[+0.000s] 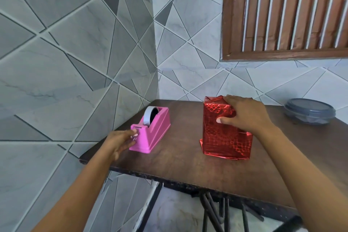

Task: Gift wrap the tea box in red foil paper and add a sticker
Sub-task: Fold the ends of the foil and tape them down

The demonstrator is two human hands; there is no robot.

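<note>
Box (foil-wrapped, upright) on table: right hand clamps its top; left hand pinches tape at dispenser cutter.

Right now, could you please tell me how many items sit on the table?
3: pink tape dispenser at left, red-wrapped box in the middle, grey lidded container far right. More may lie out of frame.

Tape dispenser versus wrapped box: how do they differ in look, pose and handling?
The tape dispenser is pink plastic; the box is covered in shiny red foil. The tape dispenser lies low and long; the box stands tall. Fingertips of the left hand meet the tape dispenser's cutter end; the right hand grips the box's top. Both sit on the table.
</note>
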